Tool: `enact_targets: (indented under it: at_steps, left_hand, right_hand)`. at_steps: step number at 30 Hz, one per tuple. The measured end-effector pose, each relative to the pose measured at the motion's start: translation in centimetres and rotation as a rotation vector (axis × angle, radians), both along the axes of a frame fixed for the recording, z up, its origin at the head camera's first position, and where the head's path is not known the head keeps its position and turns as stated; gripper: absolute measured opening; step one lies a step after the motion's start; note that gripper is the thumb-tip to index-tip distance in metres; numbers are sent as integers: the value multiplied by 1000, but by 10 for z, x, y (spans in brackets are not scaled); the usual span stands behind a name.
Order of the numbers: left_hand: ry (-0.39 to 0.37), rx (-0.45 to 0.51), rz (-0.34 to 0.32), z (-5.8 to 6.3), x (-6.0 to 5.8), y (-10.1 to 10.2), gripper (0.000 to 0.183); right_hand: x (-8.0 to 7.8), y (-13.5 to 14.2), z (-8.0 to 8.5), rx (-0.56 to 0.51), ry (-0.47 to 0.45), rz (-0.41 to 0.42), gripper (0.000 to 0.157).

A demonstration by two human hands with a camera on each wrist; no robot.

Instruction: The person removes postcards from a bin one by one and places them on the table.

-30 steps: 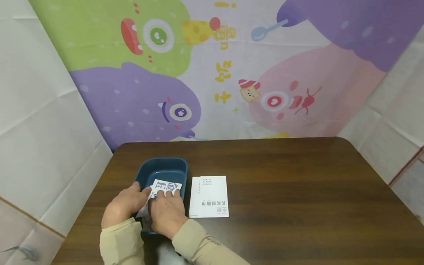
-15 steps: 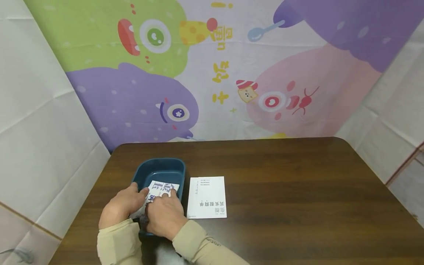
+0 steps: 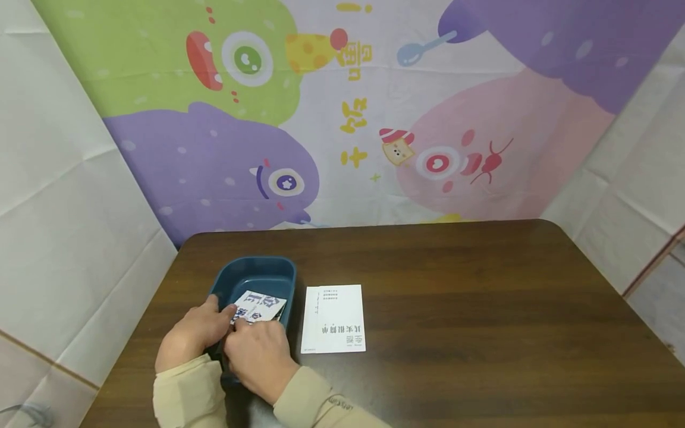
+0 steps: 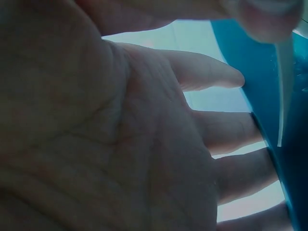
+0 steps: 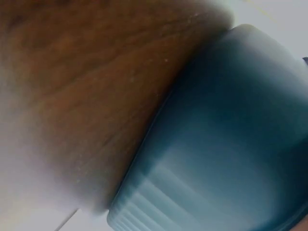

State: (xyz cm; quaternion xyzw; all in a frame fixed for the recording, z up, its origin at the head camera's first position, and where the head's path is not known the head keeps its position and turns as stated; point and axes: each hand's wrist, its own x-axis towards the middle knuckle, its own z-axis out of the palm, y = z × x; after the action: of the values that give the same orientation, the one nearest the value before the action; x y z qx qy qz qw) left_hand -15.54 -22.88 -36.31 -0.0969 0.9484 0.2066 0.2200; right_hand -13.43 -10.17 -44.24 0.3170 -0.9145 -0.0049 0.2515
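Blue tray: stands on the brown wooden worktop (image 3: 481, 309), towards its left side; the tray (image 3: 254, 271) has its far end uncovered.
Purple-lettered card: lies inside the tray, slanted, partly covered by the hands; the card (image 3: 260, 305) has large characters facing up.
Left hand: at the tray's left rim; the hand (image 3: 194, 330) has its fingers straight and spread against the outer wall, thumb reaching over the rim beside the card.
Right hand: over the near half of the tray; the hand (image 3: 260, 356) points its fingers down inside, tips hidden, so whether they pinch anything I cannot tell.
White printed card: flat on the worktop just right of the tray, apart from it (image 3: 333, 319).
Sleeves: beige on both arms (image 3: 188, 389).
Backdrop: cartoon monsters on cloth behind the worktop (image 3: 364, 199).
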Motion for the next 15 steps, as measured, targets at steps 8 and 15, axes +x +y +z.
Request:
enact_targets:
  at_steps: [8, 15]
  left_hand:
    - [-42, 47, 38, 0, 1, 0, 82]
    - [-58, 58, 39, 1, 1, 0, 82]
  right_hand:
    - [-4, 6, -3, -325, -97, 23, 7]
    - [-6, 20, 10, -741, -496, 53, 43]
